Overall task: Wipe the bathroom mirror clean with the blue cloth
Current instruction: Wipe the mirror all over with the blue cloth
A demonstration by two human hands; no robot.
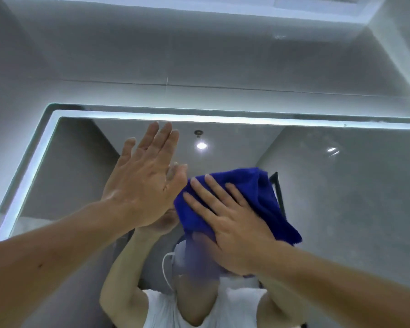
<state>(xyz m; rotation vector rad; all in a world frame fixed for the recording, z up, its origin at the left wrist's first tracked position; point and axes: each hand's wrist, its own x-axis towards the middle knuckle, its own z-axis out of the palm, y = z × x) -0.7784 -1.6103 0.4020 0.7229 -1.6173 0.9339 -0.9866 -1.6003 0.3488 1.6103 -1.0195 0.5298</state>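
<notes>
Grey wall [199, 55] fills the upper half of your view, one thin seam running across it.

Mirror [353, 209] below it, seen from a low angle. A lit strip [223, 120] runs along its top and left edges. The glass on the right side looks hazy and speckled.

In the mirror: your own reflection, arms raised, in a white sleeveless top [161, 311], with a white cable [166, 268] looping near the shoulder.

Both your forearms reach up from the bottom corners toward the upper middle of the glass.

Blue cloth [258, 197]: bunched and folded, pressed against the mirror a little right of centre and well below the top strip. Its lower right corner hangs free past your wrist.

Right hand [232, 218]: laid flat on the cloth, fingers straight and slightly spread, pushing it to the glass. No curl round the fabric, so it is released rather than grasping.

Left hand [142, 181]: just left of the cloth, the thumb close to the cloth's upper left edge. Palm to the mirror, fingers straight and together, holding nothing. Its reflection meets it below the palm; whether the whole palm touches, you cannot tell.

A ceiling lamp [201, 145] shows reflected as a bright spot above the cloth.
</notes>
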